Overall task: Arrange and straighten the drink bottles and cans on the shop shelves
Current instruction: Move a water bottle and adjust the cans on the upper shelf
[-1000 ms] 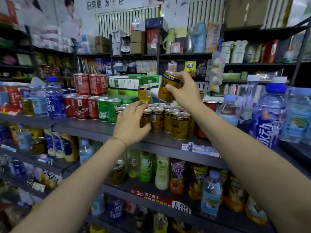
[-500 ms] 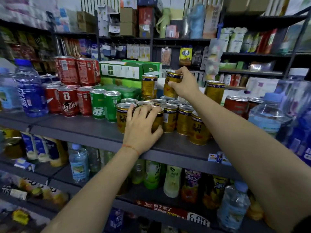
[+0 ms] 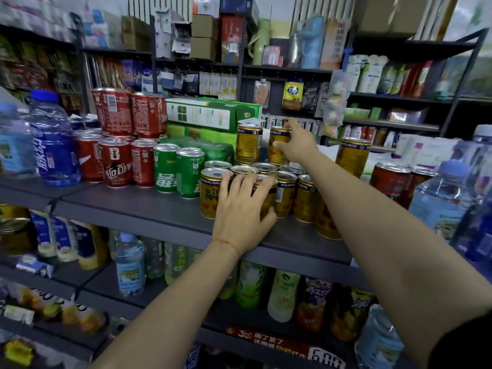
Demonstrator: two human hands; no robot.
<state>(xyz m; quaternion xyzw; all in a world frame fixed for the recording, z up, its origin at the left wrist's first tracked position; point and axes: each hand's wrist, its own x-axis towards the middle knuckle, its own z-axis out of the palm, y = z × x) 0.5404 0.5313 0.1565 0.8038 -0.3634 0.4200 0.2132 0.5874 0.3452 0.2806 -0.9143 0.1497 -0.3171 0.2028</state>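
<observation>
1. The gold metal drink can with a dark blue band (image 3: 279,145), held tilted in the air a second ago, now stands upright on the second tier beside its twin (image 3: 249,143); judged: stacking nearly done.
2. Right hand (image 3: 295,143), fingers curled, still grips this can at the back.
3. Left hand (image 3: 243,209), fingers spread and nearly straight, presses the front-row gold cans (image 3: 286,193) on the grey shelf (image 3: 133,209).

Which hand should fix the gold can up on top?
Right. The right hand already grips the top can, while the left hand rests on the front cans below.
</observation>
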